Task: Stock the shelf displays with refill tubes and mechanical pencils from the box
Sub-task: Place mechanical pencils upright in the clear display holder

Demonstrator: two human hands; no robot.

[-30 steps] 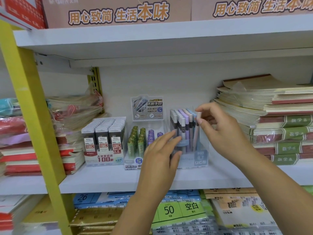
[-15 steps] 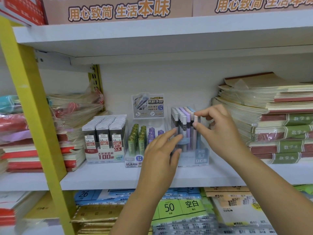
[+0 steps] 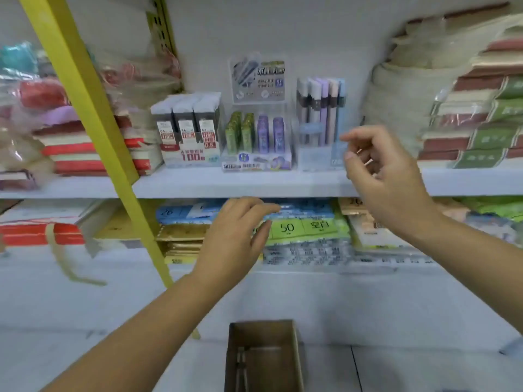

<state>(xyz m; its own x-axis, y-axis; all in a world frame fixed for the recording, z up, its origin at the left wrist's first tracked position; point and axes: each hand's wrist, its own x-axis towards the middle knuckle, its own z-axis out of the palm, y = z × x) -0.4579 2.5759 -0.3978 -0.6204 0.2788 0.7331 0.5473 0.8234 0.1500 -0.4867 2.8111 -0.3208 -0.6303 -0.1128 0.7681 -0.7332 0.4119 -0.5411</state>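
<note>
A clear display of pastel mechanical pencils (image 3: 321, 111) stands on the white shelf (image 3: 254, 183). Left of it is a clear display with green and purple refill tubes (image 3: 256, 134), and further left a white display of grey refill boxes (image 3: 189, 131). My right hand (image 3: 382, 171) hovers just right of the pencil display, fingers loosely curled, holding nothing. My left hand (image 3: 237, 236) is lower, in front of the shelf's edge, fingers apart and empty. A brown cardboard box (image 3: 264, 357) sits on the floor below, with a few pencils lying inside.
A yellow upright post (image 3: 93, 114) crosses the left side. Stacks of wrapped notebooks (image 3: 475, 117) fill the shelf's right end, red and white ones (image 3: 76, 154) its left. Packs of paper and labels (image 3: 305, 230) lie on the shelf below.
Both hands have pulled back from the pencil display; the left dropped below the shelf edge. The pencil held by my right hand now stands in the display. My view tilted down, revealing the box.
</note>
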